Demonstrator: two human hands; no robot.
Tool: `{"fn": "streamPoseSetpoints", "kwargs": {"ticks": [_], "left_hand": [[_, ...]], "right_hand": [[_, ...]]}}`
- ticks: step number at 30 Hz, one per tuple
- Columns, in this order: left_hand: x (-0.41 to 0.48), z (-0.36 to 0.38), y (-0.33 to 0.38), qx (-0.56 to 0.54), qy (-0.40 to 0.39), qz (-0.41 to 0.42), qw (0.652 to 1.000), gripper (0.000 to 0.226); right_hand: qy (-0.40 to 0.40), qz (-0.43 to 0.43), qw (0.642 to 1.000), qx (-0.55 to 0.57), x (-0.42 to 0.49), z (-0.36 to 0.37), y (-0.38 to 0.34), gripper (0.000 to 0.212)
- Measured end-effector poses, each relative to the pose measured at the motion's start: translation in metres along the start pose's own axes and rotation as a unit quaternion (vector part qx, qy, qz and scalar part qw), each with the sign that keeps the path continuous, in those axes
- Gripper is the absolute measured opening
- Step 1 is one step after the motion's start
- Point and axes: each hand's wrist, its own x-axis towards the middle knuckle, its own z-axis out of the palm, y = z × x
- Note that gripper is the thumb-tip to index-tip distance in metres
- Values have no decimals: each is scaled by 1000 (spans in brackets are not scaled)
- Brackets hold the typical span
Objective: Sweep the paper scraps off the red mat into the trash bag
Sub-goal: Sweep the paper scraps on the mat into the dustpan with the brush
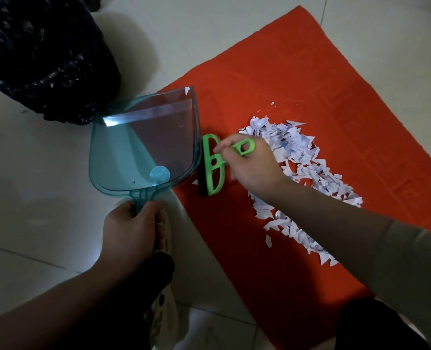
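Paper scraps (303, 173) lie in 1 long heap on the red mat (260, 72). The heap's long axis runs from about 11 o'clock down to 5 o'clock. They are small, white, jagged torn bits with faint bluish print, loosely piled. 1 stray scrap (187, 90) clings to the dustpan's 12 o'clock corner. The mat is a matte, slightly fuzzy red sheet with an embossed border pattern, and 1 of its corners points toward 12 o'clock.

At 9 o'clock of the heap, the right hand (252, 165) has its fingers curled round the looped handle of a green plastic brush (213, 168). The brush head stands with its long axis from 12 to 6 o'clock, and its black strip faces 9 o'clock. This hand and its forearm lie across the heap's near edge and hide some scraps.

Just beside the brush at 9 o'clock lies a translucent teal dustpan (143, 147), smooth and glossy, with its handle pointing to 6 o'clock. The left hand (131, 231) grips that handle in a closed fist. The brush is between the heap and the pan.

Toward 10 o'clock a black, crinkled trash bag (45, 59) sits on the pale tiled floor (32, 185), well apart from the scraps.
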Motion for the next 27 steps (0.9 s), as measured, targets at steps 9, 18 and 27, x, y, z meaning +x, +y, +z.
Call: {"fn": "streamPoseSetpoints", "kwargs": {"ticks": [9, 18, 27], "left_hand": [[1, -1, 0, 6, 1, -3, 1000, 29], [1, 1, -1, 7, -6, -11, 1000, 25], [-1, 2, -2, 23, -20, -6, 1000, 21]], "right_hand": [[86, -27, 996, 13, -7, -18, -4, 18], [33, -22, 998, -48, -13, -13, 14, 19], [126, -49, 990, -28, -18, -33, 3, 19]]}}
